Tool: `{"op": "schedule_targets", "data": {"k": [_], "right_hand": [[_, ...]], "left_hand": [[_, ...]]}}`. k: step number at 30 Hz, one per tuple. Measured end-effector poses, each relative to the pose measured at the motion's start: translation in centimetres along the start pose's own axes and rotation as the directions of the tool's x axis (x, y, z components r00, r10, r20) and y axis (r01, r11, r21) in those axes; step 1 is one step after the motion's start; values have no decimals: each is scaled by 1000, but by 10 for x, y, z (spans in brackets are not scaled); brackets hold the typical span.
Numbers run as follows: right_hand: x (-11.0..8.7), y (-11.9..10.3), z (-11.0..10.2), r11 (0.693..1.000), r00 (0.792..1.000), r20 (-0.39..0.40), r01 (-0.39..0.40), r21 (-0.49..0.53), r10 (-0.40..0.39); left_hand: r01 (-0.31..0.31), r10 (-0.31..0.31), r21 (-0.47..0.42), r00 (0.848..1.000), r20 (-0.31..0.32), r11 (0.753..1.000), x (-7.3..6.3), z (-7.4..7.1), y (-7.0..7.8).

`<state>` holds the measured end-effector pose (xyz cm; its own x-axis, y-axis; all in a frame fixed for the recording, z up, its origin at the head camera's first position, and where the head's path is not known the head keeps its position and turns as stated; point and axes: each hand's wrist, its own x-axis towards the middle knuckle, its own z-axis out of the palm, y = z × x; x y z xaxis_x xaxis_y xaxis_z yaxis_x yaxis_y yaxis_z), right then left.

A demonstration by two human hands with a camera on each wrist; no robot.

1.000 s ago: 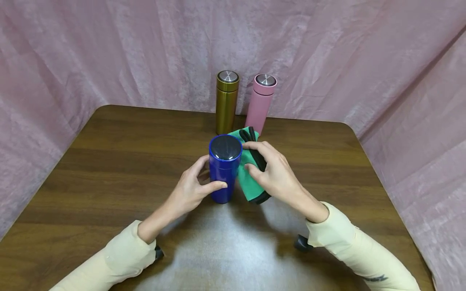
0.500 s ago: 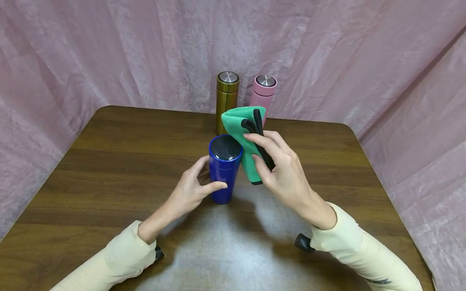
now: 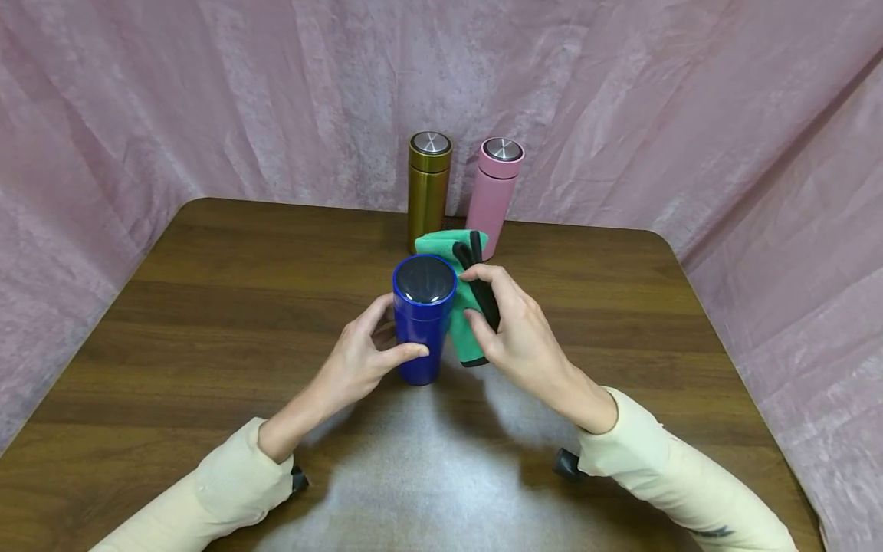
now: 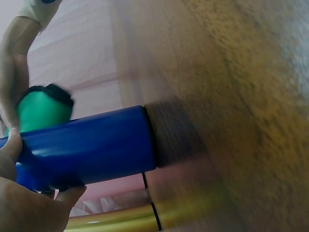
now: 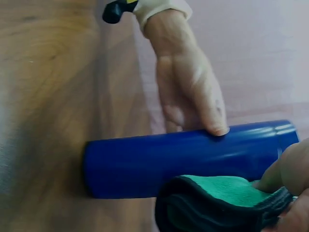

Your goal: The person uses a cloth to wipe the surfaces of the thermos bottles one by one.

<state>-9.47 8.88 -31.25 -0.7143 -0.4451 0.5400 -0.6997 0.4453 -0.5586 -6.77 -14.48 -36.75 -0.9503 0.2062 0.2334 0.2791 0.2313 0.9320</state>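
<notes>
A blue thermos flask with a dark, glossy top is upright at the middle of the table; whether its base touches the wood is hard to tell. My left hand grips the flask from the left, thumb across its front and the other fingers behind. On the opposite side, my right hand pinches a folded green cloth with black edging, which lies along the flask's right side. In the right wrist view, the cloth covers part of the flask.
Behind stand a gold thermos flask and a pink thermos flask, both with silver-topped lids. The brown wooden table has rounded far corners. Pink curtains hang behind and at the sides.
My right hand carried the cloth up along the flask's right side, above its rim, then back down. My left hand and the blue flask have hardly moved.
</notes>
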Motion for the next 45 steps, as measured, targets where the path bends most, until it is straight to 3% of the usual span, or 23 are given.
{"op": "schedule_targets", "data": {"k": [9, 14, 17, 26, 31, 35, 38, 42, 45], "right_hand": [[-14, 22, 25, 992, 972, 198, -119, -28, 122], [-17, 32, 38, 981, 935, 297, -188, -52, 195], [-18, 35, 44, 972, 913, 333, -225, -70, 235], [-12, 43, 42, 956, 875, 388, -286, -69, 290], [-8, 49, 30, 924, 863, 349, -381, -24, 365], [-7, 45, 10, 915, 891, 249, -401, 44, 379], [-6, 38, -8, 899, 906, 174, -411, 151, 386], [-4, 22, -33, 887, 926, 76, -375, 268, 369], [-3, 8, -46, 904, 949, -14, -294, 310, 314]], "left_hand": [[-14, 14, 6, 1000, 8, 1000, 0, -1, 1], [-15, 15, 7, 1000, 9, 1000, -1, 0, 2], [-14, 14, 3, 1000, 13, 1000, -1, 1, 2], [-14, 13, 19, 1000, 20, 1000, 1, 1, 1], [2, -2, 37, 1000, 11, 999, 4, -2, 3], [26, -27, 33, 1000, 13, 999, 7, -5, 4], [43, -44, 18, 999, 9, 999, 10, -9, 3], [75, -75, -11, 997, 11, 997, 14, -13, 1], [102, -102, -24, 995, 17, 994, 18, -16, 1]]}}
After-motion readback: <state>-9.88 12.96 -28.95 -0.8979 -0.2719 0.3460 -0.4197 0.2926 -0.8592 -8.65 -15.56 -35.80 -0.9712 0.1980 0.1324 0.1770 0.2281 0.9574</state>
